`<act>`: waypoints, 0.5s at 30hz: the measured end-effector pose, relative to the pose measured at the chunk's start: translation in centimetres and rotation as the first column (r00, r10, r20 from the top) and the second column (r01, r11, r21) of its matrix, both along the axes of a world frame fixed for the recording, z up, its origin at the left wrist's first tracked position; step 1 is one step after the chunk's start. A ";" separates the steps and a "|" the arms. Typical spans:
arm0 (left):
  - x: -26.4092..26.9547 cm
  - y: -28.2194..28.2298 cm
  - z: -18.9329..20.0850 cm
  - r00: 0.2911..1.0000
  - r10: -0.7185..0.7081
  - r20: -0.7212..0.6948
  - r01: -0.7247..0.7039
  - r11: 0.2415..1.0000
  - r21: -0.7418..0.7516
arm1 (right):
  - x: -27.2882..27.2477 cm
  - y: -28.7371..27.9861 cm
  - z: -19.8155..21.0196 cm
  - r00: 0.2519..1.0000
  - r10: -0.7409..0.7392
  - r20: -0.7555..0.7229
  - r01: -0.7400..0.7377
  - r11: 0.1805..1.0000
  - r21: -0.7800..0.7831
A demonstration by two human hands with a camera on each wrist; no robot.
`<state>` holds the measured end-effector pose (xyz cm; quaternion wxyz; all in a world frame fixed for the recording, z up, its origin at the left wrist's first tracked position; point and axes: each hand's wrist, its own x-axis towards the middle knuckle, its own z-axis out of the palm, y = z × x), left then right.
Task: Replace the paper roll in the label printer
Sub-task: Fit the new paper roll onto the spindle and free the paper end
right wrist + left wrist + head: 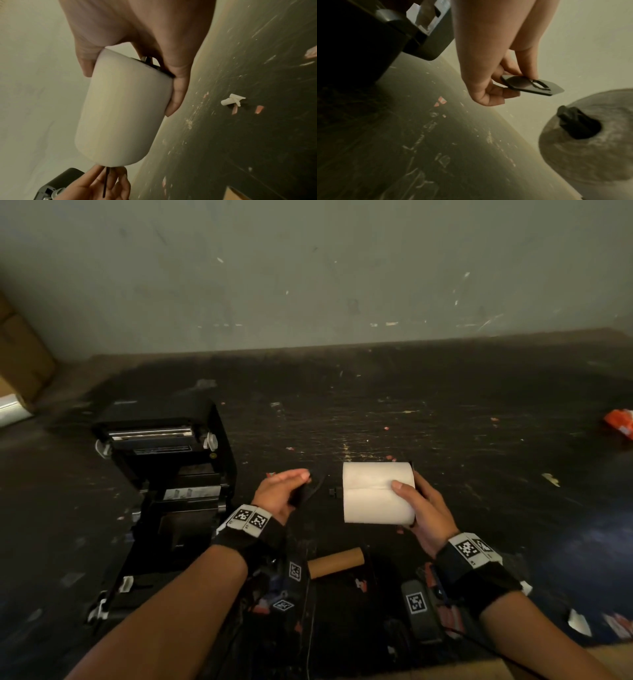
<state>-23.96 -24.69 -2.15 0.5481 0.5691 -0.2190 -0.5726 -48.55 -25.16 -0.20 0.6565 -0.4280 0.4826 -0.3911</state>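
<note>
Two hands, one new roll (376, 493): you ready the spindle beside the open printer (164, 474).

Head view: your right hand (424, 511) grips the roll, thumb curled on top; an empty core (336, 562) lies on the table (445, 412). Left wrist: your left hand (488, 81) pinches the flange (532, 85) near the spindle tip (573, 121). Line its slot up squarely before pushing. Right wrist: fingers (178, 94) wrap the roll's far end.

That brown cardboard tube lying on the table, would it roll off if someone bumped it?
Probably yes. The cardboard tube is a bare round cylinder lying on its side on the table, so a nudge should roll it. It looks hollow and empty, so likely very light, and easy to crush.
</note>
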 end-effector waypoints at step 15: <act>-3.2 0.0 3.6 0.855 0.029 0.518 0.115 0.963 -0.244 | 1.8 -1.6 2.0 0.990 -0.049 0.132 0.060 0.995 -0.081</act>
